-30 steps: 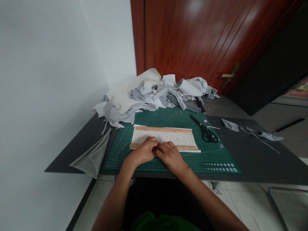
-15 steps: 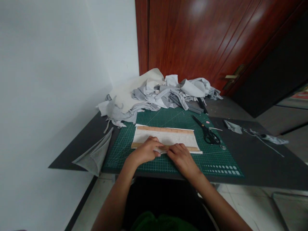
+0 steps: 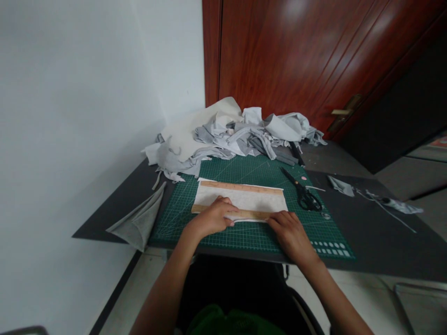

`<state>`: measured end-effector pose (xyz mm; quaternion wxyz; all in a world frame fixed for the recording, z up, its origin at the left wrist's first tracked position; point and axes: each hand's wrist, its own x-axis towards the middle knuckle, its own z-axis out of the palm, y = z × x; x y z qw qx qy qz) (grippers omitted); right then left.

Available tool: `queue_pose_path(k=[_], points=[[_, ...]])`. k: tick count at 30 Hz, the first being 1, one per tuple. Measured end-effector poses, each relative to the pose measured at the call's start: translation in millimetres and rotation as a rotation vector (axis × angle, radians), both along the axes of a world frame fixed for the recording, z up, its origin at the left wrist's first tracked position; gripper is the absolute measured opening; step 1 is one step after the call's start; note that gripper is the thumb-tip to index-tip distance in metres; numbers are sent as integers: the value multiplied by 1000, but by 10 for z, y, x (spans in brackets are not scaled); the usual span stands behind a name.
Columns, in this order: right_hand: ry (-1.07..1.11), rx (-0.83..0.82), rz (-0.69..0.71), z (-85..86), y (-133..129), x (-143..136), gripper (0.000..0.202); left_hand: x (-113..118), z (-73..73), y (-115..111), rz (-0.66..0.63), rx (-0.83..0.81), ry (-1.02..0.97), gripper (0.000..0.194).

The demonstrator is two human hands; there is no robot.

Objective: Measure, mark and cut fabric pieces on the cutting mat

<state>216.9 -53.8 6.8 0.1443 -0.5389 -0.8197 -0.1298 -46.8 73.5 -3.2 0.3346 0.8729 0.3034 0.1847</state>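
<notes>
A white cloth [image 3: 249, 200] lies flat on the green cutting mat [image 3: 240, 237]. One wooden ruler [image 3: 240, 187] runs along its far edge, and a second wooden ruler [image 3: 252, 214] along its near edge. My left hand [image 3: 217, 215] presses on the near ruler left of its middle, thumb at the cloth's near edge. Toward that ruler's right end, my right hand [image 3: 288, 231] has its fingers closed over the cloth's near edge and the ruler. What sits under its fingertips is partly hidden.
Black scissors [image 3: 305, 197] rest on the mat at right. Behind lies a heap of grey and white fabric [image 3: 240, 137]. A folded grey cloth [image 3: 141, 221] overhangs the table's left front edge. Fabric scraps [image 3: 342, 186] lie at right. A white wall [image 3: 87, 116] borders the left side.
My right hand has slid right along the near edge, from beside my left hand to near the ruler's right end. My left hand stays in place. The view has shifted slightly.
</notes>
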Motion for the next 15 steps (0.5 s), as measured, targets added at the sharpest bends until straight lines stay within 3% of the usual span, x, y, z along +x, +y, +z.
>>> queue_pose_path(k=[6,10,12,15], points=[[116,-7,-23,-82,-29,206,38,-4,50,-38,13,-34,-30,41],[178,-22,7,-156,-4,228,39,49,133,-64,30,-20,-72,12],[201,-19,10,-197,11,208,38,87,144,-65,52,9,-83,29],[238,-13,13,-245,44,145,36,134,124,-57,81,30,-93,26]])
